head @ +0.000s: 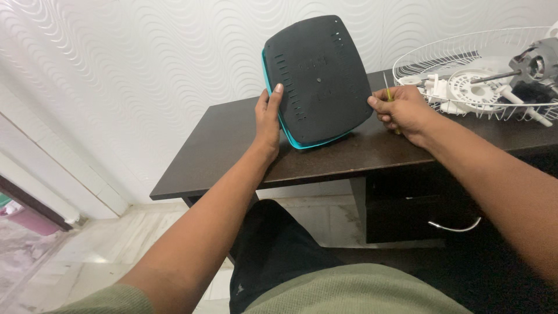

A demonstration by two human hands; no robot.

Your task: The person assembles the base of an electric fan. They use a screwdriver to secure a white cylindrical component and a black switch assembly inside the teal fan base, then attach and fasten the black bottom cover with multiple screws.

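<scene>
Hands of a seated person steady a rounded square panel of black plastic with a teal rim (318,78), which serves as the landmark here. It stands nearly upright on its lower edge on a dark brown wooden table (232,145), its slotted black back turned toward the camera, likely so that face can be reached.

At the panel's left edge, the left hand (268,119) wraps around the rim, fingers closed on it and thumb lying against the black surface, propping the panel so it does not tip.

At the panel's right edge, the right hand (401,110) is closed around a thin screwdriver with a yellow handle (388,90), whose shaft points upward beside the panel. The knuckles touch or nearly touch the rim; which one cannot be told.

Right of the panel, on the same table, lies a white wire fan guard (465,55) holding white plastic fan parts (474,87) and a grey motor (537,64).

Behind the panel rises a white wall with a wavy raised pattern (145,70). Below the panel, under the table, a dark drawer with a curved metal handle (455,227) shows.
</scene>
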